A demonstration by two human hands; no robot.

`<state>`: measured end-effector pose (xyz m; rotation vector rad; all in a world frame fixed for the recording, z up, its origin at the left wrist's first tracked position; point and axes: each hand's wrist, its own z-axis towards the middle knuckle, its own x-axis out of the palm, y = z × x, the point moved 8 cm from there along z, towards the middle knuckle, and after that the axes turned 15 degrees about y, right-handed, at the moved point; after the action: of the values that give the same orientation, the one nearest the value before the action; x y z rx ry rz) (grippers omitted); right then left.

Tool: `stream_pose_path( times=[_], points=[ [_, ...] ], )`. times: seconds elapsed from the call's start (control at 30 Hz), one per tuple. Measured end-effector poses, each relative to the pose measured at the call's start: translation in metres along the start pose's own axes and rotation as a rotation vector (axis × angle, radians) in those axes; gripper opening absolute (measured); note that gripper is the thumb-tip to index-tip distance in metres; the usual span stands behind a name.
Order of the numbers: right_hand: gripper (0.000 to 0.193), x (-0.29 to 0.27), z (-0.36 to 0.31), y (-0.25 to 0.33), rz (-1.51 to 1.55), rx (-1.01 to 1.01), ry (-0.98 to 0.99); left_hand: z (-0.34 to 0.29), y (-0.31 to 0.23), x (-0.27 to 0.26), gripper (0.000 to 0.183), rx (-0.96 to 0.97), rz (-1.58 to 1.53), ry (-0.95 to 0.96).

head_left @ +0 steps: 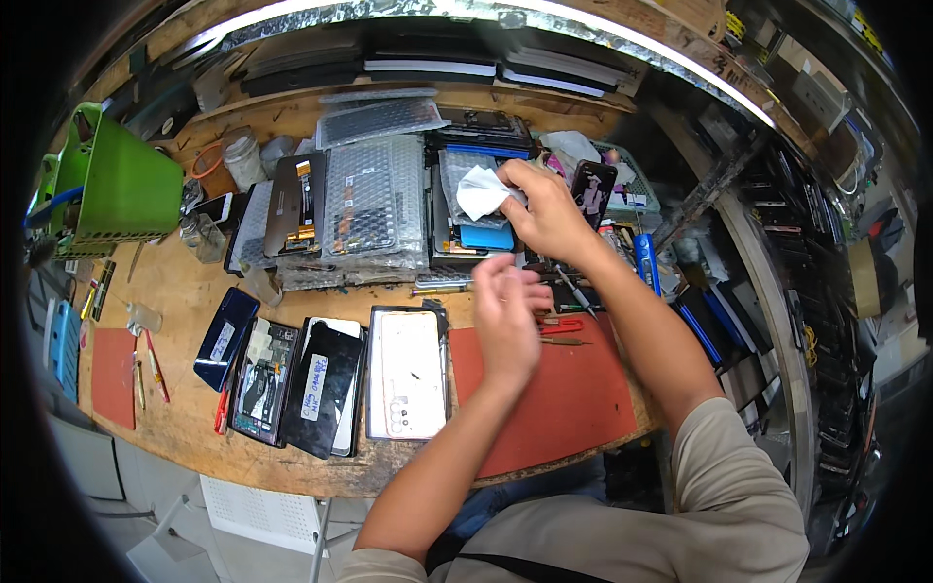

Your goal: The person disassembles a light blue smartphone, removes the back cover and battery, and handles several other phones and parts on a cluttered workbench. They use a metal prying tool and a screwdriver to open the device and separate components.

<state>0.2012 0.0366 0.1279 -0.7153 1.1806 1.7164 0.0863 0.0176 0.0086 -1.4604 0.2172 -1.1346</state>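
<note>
My right hand [551,216] is closed on a crumpled white tissue [480,193], above the stacked devices at the back of the bench. My left hand [506,319] is over the left part of a red-brown mat [554,408], its fingers loosely bent, apart and slightly blurred, with nothing visible in them. Left of that hand lies a pale phone [411,364] on a dark-edged panel. Farther left are a black phone panel [330,398] with a white label, an opened phone with bare inner parts [262,374] and a dark blue phone [231,330].
Bubble-wrapped panels [374,199] are stacked at the back. A green basket [126,180] stands at the left. Beyond the mat, small tools lie by a red-handled tool [561,325] and a blue pen-like tool [645,262]. An upright phone [593,189] shows a lit screen.
</note>
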Motion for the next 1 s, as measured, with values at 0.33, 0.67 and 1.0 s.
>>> stream_pose_path(
  times=[0.33, 0.67, 1.0],
  points=[
    [0.019, -0.009, -0.105, 0.079, -0.124, -0.176, 0.020, 0.010, -0.003, -0.004, 0.042, -0.072, -0.477, 0.119],
    [0.039, -0.022, -0.133, -0.067, -0.119, 0.571, 0.261, 0.008, 0.008, -0.001, 0.045, -0.024, -0.439, 0.105],
    [0.025, 0.020, -0.141, -0.037, 0.729, 0.305, 0.012, 0.009, -0.016, 0.006, 0.051, 0.133, -0.431, 0.208]
  ],
)
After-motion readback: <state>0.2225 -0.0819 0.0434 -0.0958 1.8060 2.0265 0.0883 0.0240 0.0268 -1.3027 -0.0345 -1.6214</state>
